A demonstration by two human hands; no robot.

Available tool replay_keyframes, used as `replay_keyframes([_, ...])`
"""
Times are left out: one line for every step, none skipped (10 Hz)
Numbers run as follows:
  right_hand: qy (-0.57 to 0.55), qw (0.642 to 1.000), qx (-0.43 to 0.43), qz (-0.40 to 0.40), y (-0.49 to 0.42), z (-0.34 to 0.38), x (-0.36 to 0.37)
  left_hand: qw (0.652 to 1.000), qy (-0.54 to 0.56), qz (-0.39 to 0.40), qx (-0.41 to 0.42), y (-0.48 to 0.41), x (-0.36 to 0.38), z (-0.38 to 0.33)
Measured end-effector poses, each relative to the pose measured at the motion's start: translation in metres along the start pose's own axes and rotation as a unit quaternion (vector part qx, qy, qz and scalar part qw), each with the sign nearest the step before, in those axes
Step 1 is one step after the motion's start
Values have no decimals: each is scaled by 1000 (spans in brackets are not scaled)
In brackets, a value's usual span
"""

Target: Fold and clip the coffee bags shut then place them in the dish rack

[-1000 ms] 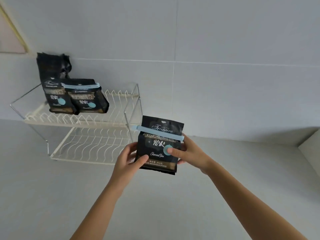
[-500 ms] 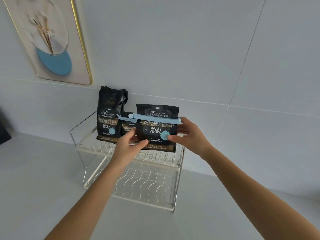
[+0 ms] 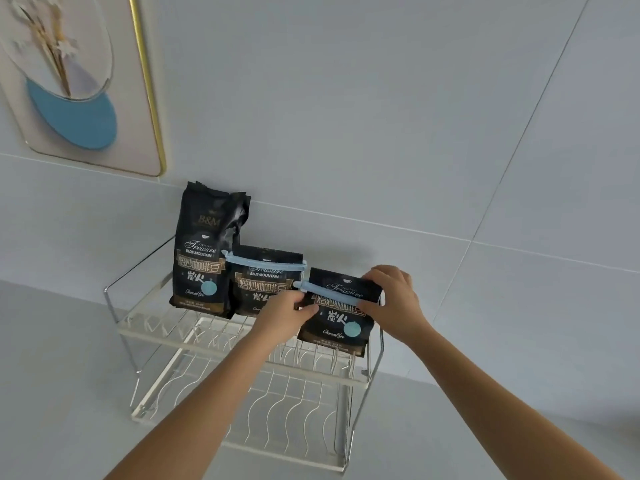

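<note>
A two-tier white wire dish rack (image 3: 149,332) stands against the wall. On its top tier are three black coffee bags. The left bag (image 3: 204,251) is tall, unfolded and has no clip. The middle bag (image 3: 265,282) is folded and held by a light blue clip (image 3: 263,263). The right bag (image 3: 341,315), with its own blue clip (image 3: 329,292), stands at the tier's right end. My left hand (image 3: 285,311) grips its left edge and my right hand (image 3: 393,301) holds its top right corner.
A framed picture with a gold edge (image 3: 76,77) hangs on the tiled wall at upper left. The rack's lower tier (image 3: 277,414) holds nothing. The grey countertop (image 3: 52,393) spreads around the rack.
Both hands have carried the clipped bag to the right and down onto the rack's top tier, beside the middle bag. My view has moved closer to the rack.
</note>
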State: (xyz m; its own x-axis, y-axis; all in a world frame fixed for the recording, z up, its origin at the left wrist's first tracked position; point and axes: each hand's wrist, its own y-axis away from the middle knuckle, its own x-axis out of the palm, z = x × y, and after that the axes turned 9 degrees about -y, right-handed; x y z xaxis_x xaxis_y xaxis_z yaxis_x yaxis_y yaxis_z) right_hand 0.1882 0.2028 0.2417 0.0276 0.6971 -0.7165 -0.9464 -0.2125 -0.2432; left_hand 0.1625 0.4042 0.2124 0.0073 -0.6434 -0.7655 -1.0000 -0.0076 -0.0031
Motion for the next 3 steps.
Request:
replay_keyframes([28,999,-17,-32,-4,1,4,999,11,-51,14,-8,3,-3])
replay_keyframes([37,997,-27,-57,-6,1,7,995,13,-94,11,-4,13,-1])
replay_keyframes([31,999,-23,-34,-8,0,3,996,-55,-67,-6,-6,10,-2])
